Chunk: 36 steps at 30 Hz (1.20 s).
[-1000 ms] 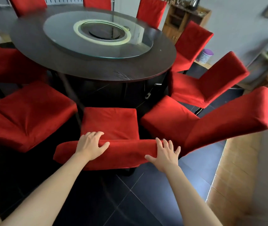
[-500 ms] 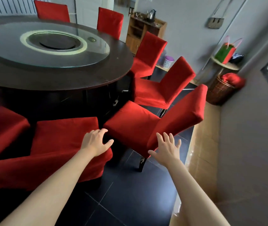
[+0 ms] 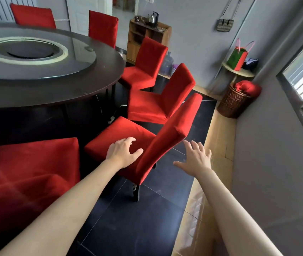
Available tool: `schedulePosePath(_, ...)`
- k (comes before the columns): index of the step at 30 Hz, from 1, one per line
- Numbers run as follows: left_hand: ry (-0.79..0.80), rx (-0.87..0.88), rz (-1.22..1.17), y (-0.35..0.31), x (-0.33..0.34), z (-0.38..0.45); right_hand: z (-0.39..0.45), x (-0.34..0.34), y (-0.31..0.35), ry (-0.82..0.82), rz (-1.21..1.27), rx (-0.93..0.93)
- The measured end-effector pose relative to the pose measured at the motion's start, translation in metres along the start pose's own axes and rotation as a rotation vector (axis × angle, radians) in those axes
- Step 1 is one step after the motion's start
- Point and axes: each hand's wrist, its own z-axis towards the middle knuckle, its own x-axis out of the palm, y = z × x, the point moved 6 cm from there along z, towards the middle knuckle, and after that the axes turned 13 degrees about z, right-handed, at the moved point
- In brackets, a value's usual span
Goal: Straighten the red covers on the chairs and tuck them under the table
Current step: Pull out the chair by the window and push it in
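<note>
A chair with a red cover (image 3: 167, 133) stands angled away from the round dark table (image 3: 99, 85), its seat outside the table's edge. My left hand (image 3: 123, 152) hovers open over the near edge of its seat, beside the backrest. My right hand (image 3: 195, 157) is open with fingers spread, to the right of the backrest and apart from it. Another red-covered chair (image 3: 27, 174) fills the lower left, blurred. More red-covered chairs (image 3: 158, 100) ring the table further back.
A wicker basket (image 3: 233, 104) holding red cloth stands by the right wall under a small round shelf (image 3: 239, 72) with a green bag. A wooden cabinet (image 3: 147, 37) with a kettle is at the back. Dark floor tiles (image 3: 137, 218) lie between chair and wall.
My view has swung right from the chair I was touching to the neighbouring one. Both hands left the first backrest and now reach either side of this chair's backrest.
</note>
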Motion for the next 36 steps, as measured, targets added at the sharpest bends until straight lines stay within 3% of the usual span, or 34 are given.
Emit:
schedulePosePath(9, 0.005, 0.127, -0.002, -0.091, 0.013, 0.085, 0.079, -0.019, -0.067, 0.051, 0.032, 0.054)
schedulePosePath(24, 0.106, 0.097, -0.018, -0.177, 0.058, 0.213, 0.216, -0.033, -0.139, 0.152, 0.023, 0.019)
schedulePosePath(36, 0.143, -0.175, -0.027, -0.196, 0.088, 0.250, 0.345, -0.042, -0.145, 0.238, -0.098, -0.351)
